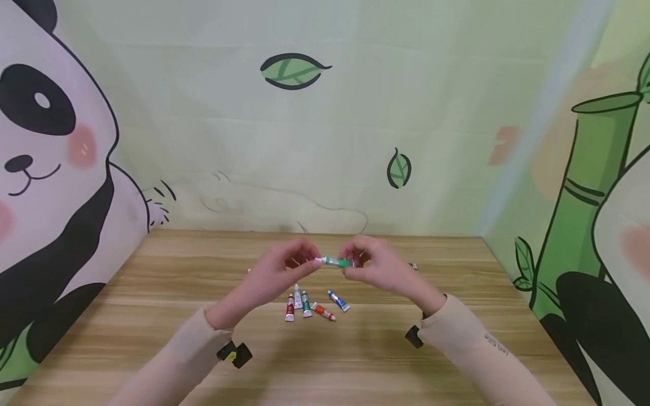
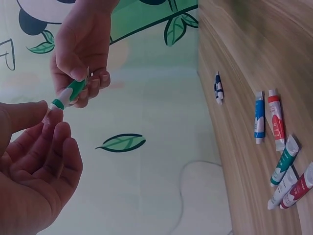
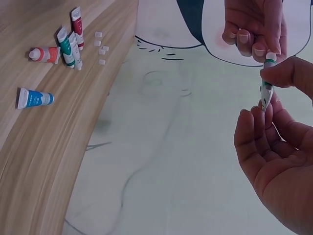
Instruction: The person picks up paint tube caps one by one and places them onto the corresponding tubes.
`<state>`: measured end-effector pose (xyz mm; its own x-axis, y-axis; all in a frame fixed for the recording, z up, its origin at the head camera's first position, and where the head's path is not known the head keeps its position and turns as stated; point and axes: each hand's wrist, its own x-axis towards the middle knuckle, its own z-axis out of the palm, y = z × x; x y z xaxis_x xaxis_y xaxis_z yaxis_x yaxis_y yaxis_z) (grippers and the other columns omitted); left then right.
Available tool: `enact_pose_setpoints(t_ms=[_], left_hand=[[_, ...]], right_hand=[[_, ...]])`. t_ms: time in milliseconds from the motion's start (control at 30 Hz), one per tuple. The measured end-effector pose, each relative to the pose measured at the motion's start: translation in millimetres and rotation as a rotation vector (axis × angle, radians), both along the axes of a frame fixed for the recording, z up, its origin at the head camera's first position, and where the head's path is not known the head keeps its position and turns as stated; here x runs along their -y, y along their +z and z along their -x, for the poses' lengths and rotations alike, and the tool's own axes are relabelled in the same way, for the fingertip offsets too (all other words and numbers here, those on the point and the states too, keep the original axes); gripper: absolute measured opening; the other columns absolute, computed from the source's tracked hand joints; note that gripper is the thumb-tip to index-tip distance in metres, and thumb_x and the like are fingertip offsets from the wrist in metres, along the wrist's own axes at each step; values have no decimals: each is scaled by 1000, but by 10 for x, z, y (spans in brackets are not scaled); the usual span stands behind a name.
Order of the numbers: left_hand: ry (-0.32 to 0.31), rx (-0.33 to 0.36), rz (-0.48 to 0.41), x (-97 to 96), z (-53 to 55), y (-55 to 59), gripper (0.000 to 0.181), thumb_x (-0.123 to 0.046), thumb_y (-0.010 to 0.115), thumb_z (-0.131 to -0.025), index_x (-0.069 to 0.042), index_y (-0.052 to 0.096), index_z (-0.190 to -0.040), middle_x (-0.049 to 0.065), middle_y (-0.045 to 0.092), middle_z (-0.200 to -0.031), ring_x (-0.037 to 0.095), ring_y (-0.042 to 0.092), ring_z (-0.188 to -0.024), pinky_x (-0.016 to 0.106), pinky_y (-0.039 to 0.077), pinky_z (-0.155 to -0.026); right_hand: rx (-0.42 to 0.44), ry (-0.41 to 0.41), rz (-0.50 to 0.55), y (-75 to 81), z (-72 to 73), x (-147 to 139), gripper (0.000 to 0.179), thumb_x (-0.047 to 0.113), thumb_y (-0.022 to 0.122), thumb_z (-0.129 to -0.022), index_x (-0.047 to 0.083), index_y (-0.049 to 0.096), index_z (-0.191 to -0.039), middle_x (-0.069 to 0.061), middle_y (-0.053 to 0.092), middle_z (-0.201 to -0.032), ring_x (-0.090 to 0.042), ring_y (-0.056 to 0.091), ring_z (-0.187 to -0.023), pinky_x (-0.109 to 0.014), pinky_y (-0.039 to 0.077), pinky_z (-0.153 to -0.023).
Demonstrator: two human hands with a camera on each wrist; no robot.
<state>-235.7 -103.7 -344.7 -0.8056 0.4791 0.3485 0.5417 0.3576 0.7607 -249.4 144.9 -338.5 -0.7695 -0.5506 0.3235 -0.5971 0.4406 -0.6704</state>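
Observation:
In the head view a green paint tube (image 1: 337,262) is held up level above the table, between both hands. The left hand (image 1: 276,268) pinches its white cap end between thumb and forefinger, the other fingers loosely curled. From the other side, the right hand (image 1: 378,265) grips the tube's body near the flat end with thumb and fingers. Its white cap (image 3: 271,56) shows at the left fingertips in the right wrist view. On the table below lie a dark red tube (image 1: 290,308), a white tube (image 1: 297,296), a dark green tube (image 1: 306,304), an orange-red tube (image 1: 324,312) and a blue tube (image 1: 338,301).
Several small whitish pieces (image 3: 102,50) are scattered by the table's far edge, left of the tubes. A small dark-and-white object (image 2: 218,89) lies toward the far right of the wooden table (image 1: 203,361). Behind stands a printed panda backdrop (image 1: 203,113).

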Motion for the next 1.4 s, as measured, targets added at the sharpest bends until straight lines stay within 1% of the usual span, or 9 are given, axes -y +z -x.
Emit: enact_pose_setpoints(t_ms=[133,300,600,733,867,933,1033,1200,1400], left_hand=[[0,6,-14,-6,1,-19,15,-26,67,-99,-12,68,-106,-2,69,-93,25,65,-86,33,55,-75],[11,21,-26,-23,28,-40,16,-26,67,-99,-12,68,-107,-1,69,-95,18,64,-86,35,55,-78],[27,43,-52,-49,31,-16,14,-20,67,-99,-9,67,-108,0,69,-97,22,65,-86,36,56,-78],[22,60,-80,-41,23,-14,13,-17,68,-98,-7,67,-108,3,69,-98,20,64,-84,37,56,-78],[24,85,-107,-23,18,-37,14,-17,69,-98,-7,67,-108,6,69,-100,20,65,-86,36,56,-80],[27,93,-115,-15,25,-56,15,-19,69,-98,-7,67,-108,6,69,-100,20,65,-87,34,55,-79],[35,94,-122,-10,40,-77,15,-20,69,-98,-9,68,-108,7,69,-99,22,64,-86,33,55,-77],[30,81,-119,-28,36,-98,16,-21,70,-97,-9,69,-107,5,69,-98,21,63,-85,32,54,-76],[17,68,-101,-78,35,-89,16,-21,70,-97,-10,70,-108,3,70,-98,24,64,-86,32,55,-76]], right_hand=[[-12,6,1,-17,0,-1,15,5,75,-85,8,69,-99,1,60,-86,-18,54,-78,-32,51,-71],[-14,13,-1,-22,6,11,15,6,75,-85,7,69,-99,1,61,-87,-17,54,-78,-36,52,-73],[4,-7,8,0,9,1,14,9,75,-87,10,72,-101,2,62,-87,-19,56,-80,-33,52,-74],[67,-3,45,-2,4,-13,13,12,75,-90,12,74,-103,1,65,-88,-21,58,-79,-34,51,-71],[187,22,106,-20,5,-13,17,16,75,-91,10,75,-106,-2,69,-92,-22,62,-81,-33,53,-72],[256,37,144,-33,9,-9,19,18,76,-91,8,75,-108,-4,70,-96,-23,64,-85,-34,55,-76],[323,50,189,-48,17,-8,21,19,75,-92,7,75,-110,-7,71,-98,-24,66,-88,-36,56,-80],[381,80,250,-58,24,-45,22,18,70,-96,4,73,-113,-17,69,-97,-23,63,-79,-36,55,-75],[393,100,287,-69,34,-114,22,15,69,-97,2,70,-114,-23,67,-94,-19,62,-74,-36,55,-74]])
